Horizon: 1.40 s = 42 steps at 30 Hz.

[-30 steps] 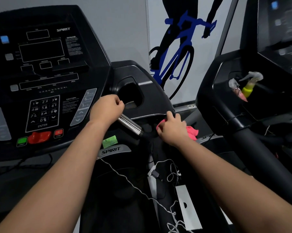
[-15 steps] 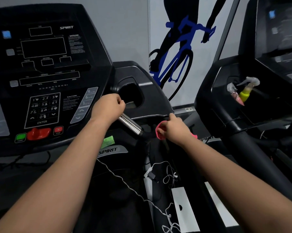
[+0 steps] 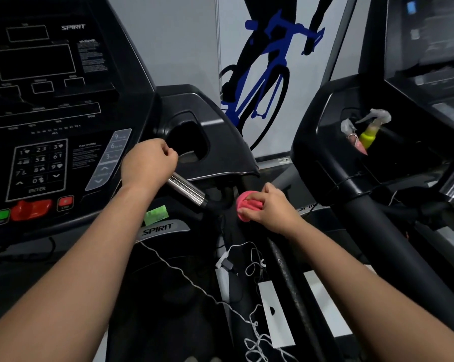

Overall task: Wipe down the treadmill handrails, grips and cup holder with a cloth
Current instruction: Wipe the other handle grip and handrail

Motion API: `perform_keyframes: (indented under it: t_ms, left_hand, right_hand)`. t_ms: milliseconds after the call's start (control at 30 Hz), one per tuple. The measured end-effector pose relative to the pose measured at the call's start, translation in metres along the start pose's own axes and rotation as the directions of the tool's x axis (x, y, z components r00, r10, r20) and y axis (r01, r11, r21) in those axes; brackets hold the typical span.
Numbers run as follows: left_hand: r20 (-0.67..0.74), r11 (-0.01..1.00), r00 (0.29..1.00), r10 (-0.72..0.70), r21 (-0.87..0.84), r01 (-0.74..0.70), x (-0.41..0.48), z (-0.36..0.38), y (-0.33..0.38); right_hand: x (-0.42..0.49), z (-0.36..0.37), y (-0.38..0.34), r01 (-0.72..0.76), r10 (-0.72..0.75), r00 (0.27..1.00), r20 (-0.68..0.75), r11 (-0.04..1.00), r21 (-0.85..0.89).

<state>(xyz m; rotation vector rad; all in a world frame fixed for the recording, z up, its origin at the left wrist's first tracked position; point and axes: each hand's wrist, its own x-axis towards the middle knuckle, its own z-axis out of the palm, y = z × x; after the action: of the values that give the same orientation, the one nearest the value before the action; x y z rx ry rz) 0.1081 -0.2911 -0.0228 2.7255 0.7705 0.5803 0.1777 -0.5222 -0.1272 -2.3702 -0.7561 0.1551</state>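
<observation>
Chrome grip (image 3: 186, 190): shiny bar; left hand (image 3: 148, 164) fisted round its upper end.
Pink cloth (image 3: 248, 206): bunched, ribbed, pinched in right hand (image 3: 270, 207), just right of the grip's lower end.
Hidden: cloth's far side lies under the fingers; the dark rail beneath is unclear.
Writing: "SPIRIT", "ENTER", "CAUTION" on console (image 3: 51, 100), left of left hand.

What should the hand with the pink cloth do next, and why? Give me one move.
Probably slide the right hand with the pink cloth down the black handrail, toward the body. The cloth is bunched against the rail near its top, the rail's lower length lies uncovered, and the left hand grips the chrome grip, which looks like a steadying hold.
</observation>
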Motion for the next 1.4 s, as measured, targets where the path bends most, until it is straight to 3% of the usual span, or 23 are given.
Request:
perform_keyframes:
  t_ms: [100, 200, 333, 400, 467, 567, 633, 700, 800, 833, 900, 967, 1100, 1233, 1400]
  left_hand:
    - [-0.003, 1.000, 1.000, -0.014, 0.004, 0.014, -0.001, 0.001, 0.001]
    - [0.005, 1.000, 1.000, -0.017, 0.012, 0.017, 0.000, 0.002, 0.000]
    - [0.009, 0.999, 1.000, -0.021, 0.028, 0.021, 0.002, 0.003, -0.002]
    - [-0.001, 0.999, 1.000, -0.023, 0.036, 0.023, 0.001, 0.003, 0.000]
    - [-0.023, 0.999, 0.999, -0.034, 0.041, 0.035, 0.001, 0.004, 0.002]
    - [-0.038, 0.998, 0.998, -0.043, 0.049, 0.045, 0.001, 0.005, 0.004]
    - [-0.033, 0.998, 0.998, -0.045, 0.049, 0.047, 0.000, 0.006, 0.004]
    - [-0.031, 0.997, 0.998, -0.049, 0.050, 0.050, 0.001, 0.005, 0.003]
    - [-0.033, 0.998, 0.998, -0.055, 0.042, 0.056, 0.001, 0.005, 0.003]
    - [-0.034, 0.998, 0.998, -0.054, 0.042, 0.056, 0.000, 0.005, 0.004]
    - [-0.044, 0.998, 0.998, -0.049, 0.046, 0.051, -0.001, 0.005, 0.005]
    - [-0.062, 0.998, 0.997, -0.048, 0.045, 0.051, -0.001, 0.005, 0.006]
    - [-0.075, 0.997, 0.996, -0.054, 0.050, 0.058, 0.000, 0.006, 0.006]
    - [-0.078, 0.997, 0.996, -0.052, 0.047, 0.056, -0.001, 0.006, 0.006]
    - [-0.072, 0.998, 0.997, -0.039, 0.045, 0.043, 0.000, 0.006, 0.005]
  right_hand:
    - [0.014, -0.002, 0.001, -0.098, 0.095, 0.995, 0.024, 0.977, 0.187]
    - [0.033, -0.004, 0.003, -0.204, 0.229, 0.974, 0.002, 0.864, 0.460]
    - [0.041, 0.000, 0.017, -0.220, 0.308, 0.951, -0.026, 0.735, 0.641]
    - [0.035, 0.005, 0.025, -0.282, 0.383, 0.923, 0.040, 0.600, 0.748]
    - [0.030, 0.009, 0.032, -0.419, 0.420, 0.881, 0.215, 0.485, 0.768]
    - [0.023, 0.008, 0.029, -0.568, 0.432, 0.772, 0.467, 0.139, 0.811]
    - [0.029, 0.006, 0.027, -0.579, 0.429, 0.741, 0.516, 0.019, 0.815]
    - [0.039, 0.004, 0.022, -0.589, 0.467, 0.728, 0.502, 0.051, 0.807]
    - [0.058, -0.006, 0.012, -0.582, 0.563, 0.747, 0.353, 0.297, 0.757]
    - [0.061, -0.008, 0.010, -0.570, 0.565, 0.759, 0.325, 0.334, 0.751]
    - [0.061, -0.007, 0.012, -0.575, 0.527, 0.758, 0.384, 0.263, 0.775]
    - [0.054, 0.000, 0.019, -0.597, 0.471, 0.731, 0.495, 0.088, 0.798]
    - [0.045, 0.011, 0.036, -0.579, 0.433, 0.714, 0.550, -0.077, 0.812]
    - [0.038, 0.018, 0.042, -0.644, 0.436, 0.667, 0.605, -0.071, 0.762]
    - [0.058, -0.005, 0.033, -0.672, 0.481, 0.689, 0.542, 0.145, 0.726]
